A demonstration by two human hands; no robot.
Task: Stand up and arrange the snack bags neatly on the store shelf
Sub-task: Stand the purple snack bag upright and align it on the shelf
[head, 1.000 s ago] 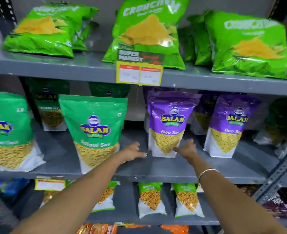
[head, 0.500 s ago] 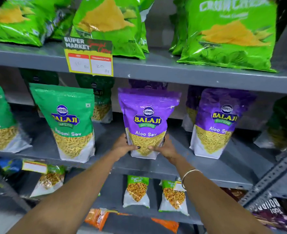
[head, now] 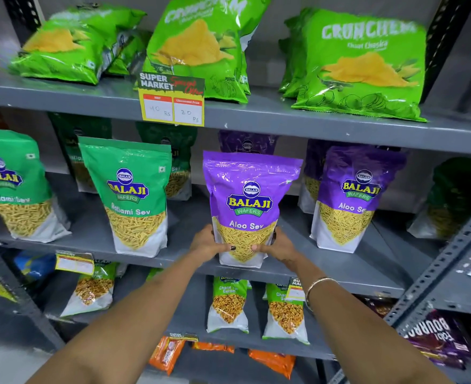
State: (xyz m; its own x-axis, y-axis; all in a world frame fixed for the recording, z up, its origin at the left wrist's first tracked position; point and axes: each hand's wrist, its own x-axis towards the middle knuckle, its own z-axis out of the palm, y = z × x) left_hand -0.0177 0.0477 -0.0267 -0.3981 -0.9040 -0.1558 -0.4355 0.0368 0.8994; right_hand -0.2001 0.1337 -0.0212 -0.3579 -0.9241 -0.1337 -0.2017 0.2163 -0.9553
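A purple Aloo Sev bag (head: 249, 198) stands upright near the front edge of the grey middle shelf (head: 190, 261). My left hand (head: 208, 243) grips its lower left side and my right hand (head: 277, 246) grips its lower right side, thumbs on the front. A second purple Aloo Sev bag (head: 353, 200) stands upright to the right. Two green Ratlami Sev bags (head: 134, 195) (head: 12, 187) stand upright to the left. More purple and green bags stand in shadow behind these.
Bright green chip bags (head: 361, 65) lean on the upper shelf, where a yellow price tag (head: 172, 99) hangs. Small green snack bags (head: 227, 304) stand on the lower shelf, orange packets (head: 273, 361) below. A perforated grey upright (head: 445, 261) slants at the right.
My hands went from reaching toward the purple bag to gripping its base on both sides. The bag now stands closer to the shelf's front edge.
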